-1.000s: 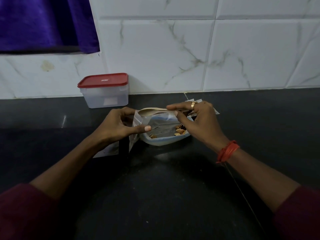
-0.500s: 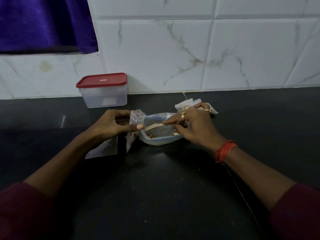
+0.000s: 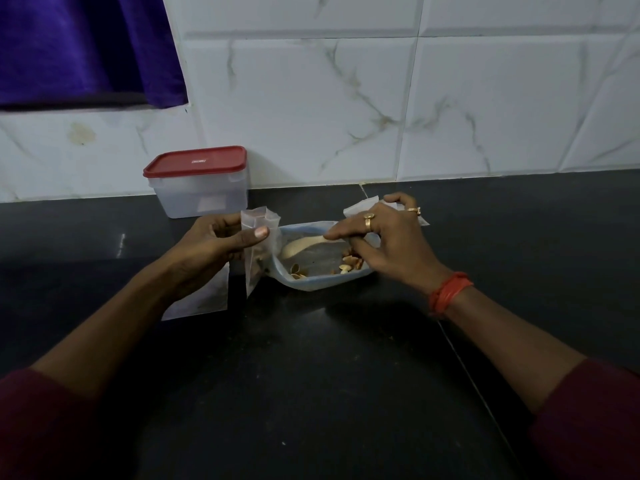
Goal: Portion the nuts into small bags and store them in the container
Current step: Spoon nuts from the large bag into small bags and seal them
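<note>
A shallow translucent tub (image 3: 311, 284) stands mid-counter with a few nuts (image 3: 349, 263) left in it. My right hand (image 3: 388, 244) grips a pale spoon (image 3: 298, 247) by its handle, the bowl of the spoon lying inside the tub. My left hand (image 3: 214, 251) pinches a small clear bag (image 3: 259, 244) upright just left of the tub, its mouth open, some nuts dark at its bottom. A clear container with a red lid (image 3: 197, 181) stands shut against the wall behind my left hand.
Another small bag (image 3: 204, 303) lies flat under my left wrist. More clear bags (image 3: 360, 207) lie behind my right hand. The black counter (image 3: 311, 375) runs to a white tiled wall (image 3: 346, 98); a purple cloth (image 3: 76, 46) hangs at top left.
My right hand has brought the spoon down from above the bag's mouth into the tub. My left hand keeps holding the bag beside the tub.
</note>
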The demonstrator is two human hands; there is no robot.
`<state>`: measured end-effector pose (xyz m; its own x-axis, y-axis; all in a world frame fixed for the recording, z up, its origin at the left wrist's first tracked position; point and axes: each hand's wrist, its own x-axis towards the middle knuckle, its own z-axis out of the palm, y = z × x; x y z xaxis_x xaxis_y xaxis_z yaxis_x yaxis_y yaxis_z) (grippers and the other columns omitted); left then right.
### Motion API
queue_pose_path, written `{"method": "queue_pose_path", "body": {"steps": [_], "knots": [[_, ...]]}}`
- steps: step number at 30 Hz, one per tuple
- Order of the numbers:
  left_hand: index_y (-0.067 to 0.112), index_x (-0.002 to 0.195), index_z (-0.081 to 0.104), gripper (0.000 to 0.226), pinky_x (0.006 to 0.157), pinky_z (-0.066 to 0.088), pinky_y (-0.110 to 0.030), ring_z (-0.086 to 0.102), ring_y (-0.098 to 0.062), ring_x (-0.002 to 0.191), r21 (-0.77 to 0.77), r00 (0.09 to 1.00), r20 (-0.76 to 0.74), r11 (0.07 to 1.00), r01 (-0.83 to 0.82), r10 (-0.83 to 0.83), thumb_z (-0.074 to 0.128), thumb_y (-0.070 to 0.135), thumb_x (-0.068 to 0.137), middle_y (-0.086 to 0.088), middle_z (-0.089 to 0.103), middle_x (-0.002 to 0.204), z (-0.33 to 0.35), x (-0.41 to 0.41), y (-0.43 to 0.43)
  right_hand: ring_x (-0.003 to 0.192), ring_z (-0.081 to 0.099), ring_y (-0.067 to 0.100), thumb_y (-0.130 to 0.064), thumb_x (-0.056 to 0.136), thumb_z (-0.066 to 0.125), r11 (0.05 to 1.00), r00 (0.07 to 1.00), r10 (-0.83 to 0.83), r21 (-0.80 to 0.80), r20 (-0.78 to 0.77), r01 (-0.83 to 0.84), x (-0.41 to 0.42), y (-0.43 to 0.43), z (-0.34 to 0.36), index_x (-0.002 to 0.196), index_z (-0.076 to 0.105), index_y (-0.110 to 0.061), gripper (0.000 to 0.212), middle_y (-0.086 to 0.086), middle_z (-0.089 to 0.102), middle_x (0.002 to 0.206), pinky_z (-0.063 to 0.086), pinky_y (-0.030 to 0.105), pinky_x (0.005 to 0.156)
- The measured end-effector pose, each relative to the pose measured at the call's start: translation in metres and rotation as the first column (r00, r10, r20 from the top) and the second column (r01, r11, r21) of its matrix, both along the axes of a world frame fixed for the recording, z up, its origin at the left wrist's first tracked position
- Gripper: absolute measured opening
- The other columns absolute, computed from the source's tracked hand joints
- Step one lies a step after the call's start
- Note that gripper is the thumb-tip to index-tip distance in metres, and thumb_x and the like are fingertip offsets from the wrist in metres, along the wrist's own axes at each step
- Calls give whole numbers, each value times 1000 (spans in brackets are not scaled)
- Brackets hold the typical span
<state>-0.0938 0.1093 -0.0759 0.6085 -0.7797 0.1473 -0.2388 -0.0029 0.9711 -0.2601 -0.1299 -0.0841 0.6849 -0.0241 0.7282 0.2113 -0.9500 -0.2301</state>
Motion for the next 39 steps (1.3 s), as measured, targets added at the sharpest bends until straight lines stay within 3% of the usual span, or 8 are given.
{"method": "queue_pose_path", "body": {"steps": [5, 8, 11, 14, 19, 24, 31, 39], "knots": [[22, 106, 77, 80, 88, 50, -35, 69, -21, 106, -11, 1000, -29, 1000, 10, -10, 92, 64, 40, -7, 73, 115, 0, -2, -1, 97, 61, -5, -22, 87, 66, 997, 990, 60, 54, -128, -54, 7, 13, -9, 104, 76, -42, 28, -26, 72, 105, 19, 37, 111], [26, 101, 79, 73, 88, 51, -35, 69, -22, 107, -11, 999, -42, 1000, 16, -16, 92, 64, 39, -7, 73, 114, -1, -3, -1, 88, 59, -7, -23, 86, 63, 998, 982, 44, -29, -184, -50, 8, 11, -8, 104, 75, -45, 31, -24, 75, 98, 17, 39, 114], [26, 101, 79, 72, 86, 53, -33, 69, -23, 107, -16, 999, -31, 1000, 21, -22, 92, 64, 41, -8, 73, 114, -1, -3, -1, 90, 64, 6, -21, 82, 60, 991, 993, 17, -132, -118, -32, 4, 3, 1, 96, 77, -42, 31, -22, 75, 94, 21, 49, 113], [30, 99, 80, 71, 83, 58, -28, 70, -20, 106, -12, 999, -37, 1000, 26, -26, 92, 64, 38, -5, 74, 113, -1, -2, -1, 93, 64, 6, -17, 80, 63, 994, 999, 34, -99, -3, -34, 0, 1, 5, 86, 79, -38, 27, -24, 74, 98, 27, 54, 107], [28, 106, 77, 80, 91, 53, -37, 69, -19, 109, 48, 1000, 18, 999, 10, -11, 90, 66, 38, -3, 74, 115, -3, -1, -2, 95, 65, 4, -13, 77, 66, 985, 993, 89, -141, -83, -100, 1, 10, 1, 87, 79, -37, 30, -24, 74, 99, 25, 48, 109], [21, 118, 68, 98, 74, 55, -14, 69, -8, 105, 90, 994, 106, 996, 6, -16, 89, 69, 35, 5, 75, 112, -3, 2, -1, 87, 66, 5, -14, 76, 70, 991, 999, 24, -131, -26, -27, -2, 1, 6, 77, 78, -37, 24, -24, 74, 88, 24, 43, 107], [18, 123, 66, 100, 81, 56, -19, 67, -10, 111, 138, 993, 89, 988, 66, -79, 93, 59, 36, 4, 72, 119, -4, 8, 2, 104, 64, -1, -16, 81, 59, 1000, 996, 10, -28, -87, -12, 1, -1, -5, 91, 79, -34, 28, -20, 75, 100, 25, 40, 104], [22, 124, 65, 101, 81, 55, -16, 66, -6, 113, 139, 992, 100, 988, 64, -79, 91, 64, 36, 8, 71, 121, -5, 10, 2, 97, 64, 0, -11, 79, 63, 991, 984, 126, -29, -126, -130, 0, 3, 1, 84, 79, -33, 28, -19, 75, 98, 28, 37, 103]]}}
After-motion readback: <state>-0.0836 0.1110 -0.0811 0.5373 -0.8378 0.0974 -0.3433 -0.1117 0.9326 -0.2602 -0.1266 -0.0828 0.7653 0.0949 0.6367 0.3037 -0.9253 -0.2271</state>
